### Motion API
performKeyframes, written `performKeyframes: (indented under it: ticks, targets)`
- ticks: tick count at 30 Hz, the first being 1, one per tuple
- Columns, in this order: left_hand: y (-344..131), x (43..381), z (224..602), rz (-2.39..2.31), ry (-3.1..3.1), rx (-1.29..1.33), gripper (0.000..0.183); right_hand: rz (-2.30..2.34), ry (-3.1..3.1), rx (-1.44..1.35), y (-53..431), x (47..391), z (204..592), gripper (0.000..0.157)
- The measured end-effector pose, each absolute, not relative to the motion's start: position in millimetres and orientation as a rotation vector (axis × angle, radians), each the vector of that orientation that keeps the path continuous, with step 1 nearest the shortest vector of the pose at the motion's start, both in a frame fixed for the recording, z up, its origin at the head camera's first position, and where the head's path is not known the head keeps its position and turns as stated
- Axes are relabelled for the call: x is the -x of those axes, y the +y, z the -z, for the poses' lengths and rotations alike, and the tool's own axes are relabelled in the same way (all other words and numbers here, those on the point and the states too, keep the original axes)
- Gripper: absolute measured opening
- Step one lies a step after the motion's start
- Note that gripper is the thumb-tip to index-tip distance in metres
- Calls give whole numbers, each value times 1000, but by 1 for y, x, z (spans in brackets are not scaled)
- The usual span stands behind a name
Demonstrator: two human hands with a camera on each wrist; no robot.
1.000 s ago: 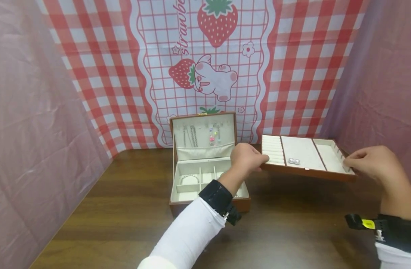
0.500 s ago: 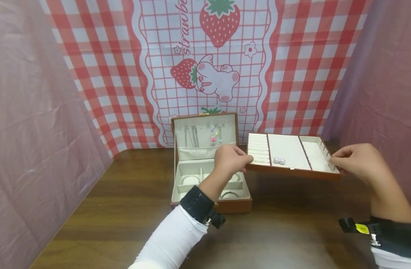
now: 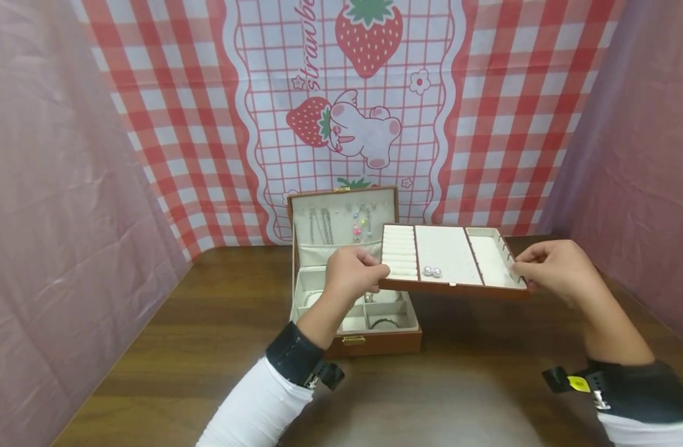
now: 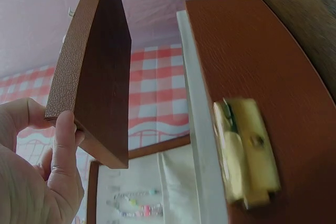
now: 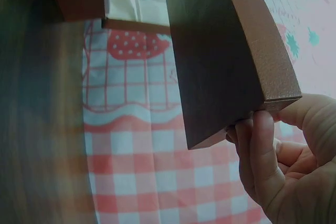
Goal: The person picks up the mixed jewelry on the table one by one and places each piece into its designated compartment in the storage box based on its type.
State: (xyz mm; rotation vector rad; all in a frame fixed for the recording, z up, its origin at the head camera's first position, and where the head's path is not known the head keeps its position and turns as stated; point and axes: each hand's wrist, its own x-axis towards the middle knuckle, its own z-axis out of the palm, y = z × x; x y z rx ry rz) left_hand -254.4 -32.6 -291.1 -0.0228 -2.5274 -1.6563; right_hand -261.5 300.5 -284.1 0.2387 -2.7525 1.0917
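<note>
Between my two hands hangs a brown jewelry tray with a cream lining, held above the table. It has ring rolls at the left, a flat middle section with two round pearl-like earrings, and a compartment at the right. My left hand pinches its left end, fingers underneath in the left wrist view. The right end is pinched by my right hand. Below and left stands the open brown jewelry box, partly covered by the tray and my left hand. A bracelet lies in one of its compartments.
Necklaces and a colourful beaded bracelet hang inside the raised lid. A gold clasp sits on the box front. Behind the wooden table hangs a red checked strawberry cloth, with pink curtains either side.
Both hands have carried the tray leftward, from right of the jewelry box to partly over its right side. The box stays in place.
</note>
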Motion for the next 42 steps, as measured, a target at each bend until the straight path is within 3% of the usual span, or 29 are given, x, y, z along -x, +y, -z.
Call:
performKeyframes:
  ticks: [18,42]
  targets:
    - [-84,229,294,1653,-2463,-71,8,-1303,-2688,-346,248,267,297,20]
    - [-148,215,322,1631,-2489,-306,12,-1074,-2634,-548,174,292,325,11]
